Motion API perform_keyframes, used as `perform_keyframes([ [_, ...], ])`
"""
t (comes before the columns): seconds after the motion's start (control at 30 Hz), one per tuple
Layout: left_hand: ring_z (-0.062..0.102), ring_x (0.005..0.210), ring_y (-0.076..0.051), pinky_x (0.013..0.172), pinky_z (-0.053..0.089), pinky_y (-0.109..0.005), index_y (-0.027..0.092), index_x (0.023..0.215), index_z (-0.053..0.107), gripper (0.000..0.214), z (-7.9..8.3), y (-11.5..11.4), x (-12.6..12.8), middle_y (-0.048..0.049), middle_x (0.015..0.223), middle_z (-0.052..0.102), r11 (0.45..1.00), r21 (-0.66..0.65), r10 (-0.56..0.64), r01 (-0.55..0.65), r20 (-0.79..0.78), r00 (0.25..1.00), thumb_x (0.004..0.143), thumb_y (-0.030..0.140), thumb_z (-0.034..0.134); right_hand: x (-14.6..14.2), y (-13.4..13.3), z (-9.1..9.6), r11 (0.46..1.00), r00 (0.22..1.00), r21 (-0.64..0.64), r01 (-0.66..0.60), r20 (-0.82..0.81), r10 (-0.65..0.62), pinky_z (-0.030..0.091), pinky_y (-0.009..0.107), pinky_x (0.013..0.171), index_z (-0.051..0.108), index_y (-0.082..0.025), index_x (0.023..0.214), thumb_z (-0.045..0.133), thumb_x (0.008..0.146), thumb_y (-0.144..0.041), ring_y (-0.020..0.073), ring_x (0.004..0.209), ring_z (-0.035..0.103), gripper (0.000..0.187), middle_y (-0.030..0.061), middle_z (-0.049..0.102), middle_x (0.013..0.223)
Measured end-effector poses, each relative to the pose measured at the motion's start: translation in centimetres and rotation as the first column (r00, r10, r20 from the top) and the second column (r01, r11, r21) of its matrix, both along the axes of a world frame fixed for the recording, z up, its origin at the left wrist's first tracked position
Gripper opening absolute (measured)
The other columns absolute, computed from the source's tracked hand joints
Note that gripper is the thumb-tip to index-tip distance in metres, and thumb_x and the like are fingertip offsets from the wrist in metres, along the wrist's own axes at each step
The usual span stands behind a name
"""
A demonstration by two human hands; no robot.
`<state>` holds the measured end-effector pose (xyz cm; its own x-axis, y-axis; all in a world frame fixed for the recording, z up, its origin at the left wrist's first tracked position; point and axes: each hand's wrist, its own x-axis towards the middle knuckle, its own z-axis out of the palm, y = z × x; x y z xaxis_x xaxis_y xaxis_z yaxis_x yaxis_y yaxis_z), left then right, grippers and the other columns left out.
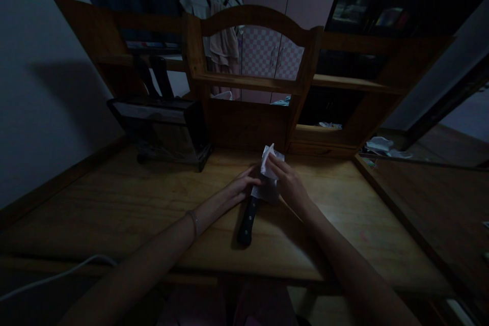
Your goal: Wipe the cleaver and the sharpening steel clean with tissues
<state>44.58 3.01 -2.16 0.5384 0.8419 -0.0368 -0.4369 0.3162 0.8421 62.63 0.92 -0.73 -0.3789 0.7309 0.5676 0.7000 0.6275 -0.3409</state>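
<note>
A cleaver [266, 192] with a broad metal blade lies over the wooden desk, its black riveted handle [247, 221] pointing toward me. My left hand [244, 183] grips the blade from the left side, thumb on top and the other fingers partly hidden beneath it. In my right hand [286, 175] is a folded white tissue [268, 162], pressed against the upper part of the blade. The far end of the blade is partly covered by the tissue and fingers.
A knife block [160, 122] with two black-handled knives [162, 77] stands at the back left. Behind the desk [183, 188] rises a wooden shelf hutch [248, 127]. A white cable [57, 276] crosses the front left edge. Clothes [223, 35] hang beyond the hutch.
</note>
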Motion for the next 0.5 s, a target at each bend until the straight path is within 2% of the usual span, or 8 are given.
perform_keyframes([
  [0.1, 0.064, 0.097, -0.022, 0.084, 0.050, -0.031, 0.021, 0.127, 0.058, 0.067, -0.6, 0.2, 0.0, -0.0098, 0.119, 0.065, 1.000, -0.004, -0.016, 0.016, -0.009, 1.000, 0.064, 0.002, 0.069, -0.7, 0.0, -0.4, 0.995, 0.996, -0.065, -0.070, 0.045, 0.073, 0.036, 0.039, 0.110, 0.044, -0.022, 0.142, 0.040, 0.081, 0.005, 0.0212, 0.136, 0.037, 0.067, 0.0070, 0.034, 0.151],
  [0.23, 0.064, 0.098, -0.021, 0.085, 0.049, -0.031, 0.021, 0.130, 0.055, 0.068, -0.9, 0.3, -0.1, -0.0111, 0.122, 0.063, 0.999, 0.013, -0.044, 0.044, -0.016, 0.999, 0.066, 0.004, 0.072, -0.4, 0.5, -0.6, 0.991, 0.993, -0.086, -0.098, 0.057, 0.103, 0.035, 0.038, 0.111, 0.049, -0.021, 0.139, 0.040, 0.081, 0.005, 0.0221, 0.134, 0.040, 0.064, 0.0065, 0.039, 0.148],
  [0.37, 0.064, 0.098, -0.021, 0.084, 0.049, -0.030, 0.025, 0.135, 0.051, 0.075, -0.7, 0.3, -0.1, -0.0095, 0.124, 0.062, 0.996, 0.052, -0.067, 0.067, 0.015, 0.998, 0.066, 0.005, 0.073, 0.5, 0.9, -0.4, 0.990, 0.999, -0.139, -0.014, 0.027, 0.018, 0.037, 0.037, 0.109, 0.055, -0.020, 0.134, 0.040, 0.083, 0.002, 0.0230, 0.130, 0.045, 0.058, 0.0064, 0.041, 0.147],
  [0.5, 0.066, 0.090, -0.022, 0.077, 0.050, -0.030, 0.024, 0.137, 0.050, 0.078, -0.8, 0.4, -0.1, -0.0109, 0.117, 0.065, 0.996, 0.043, -0.081, 0.081, -0.014, 0.997, 0.065, 0.008, 0.075, 1.4, 1.2, -0.3, 0.973, 0.993, -0.213, 0.088, -0.052, -0.101, 0.041, 0.036, 0.105, 0.061, -0.019, 0.128, 0.043, 0.087, -0.006, 0.0265, 0.123, 0.052, 0.047, 0.0082, 0.045, 0.144],
])
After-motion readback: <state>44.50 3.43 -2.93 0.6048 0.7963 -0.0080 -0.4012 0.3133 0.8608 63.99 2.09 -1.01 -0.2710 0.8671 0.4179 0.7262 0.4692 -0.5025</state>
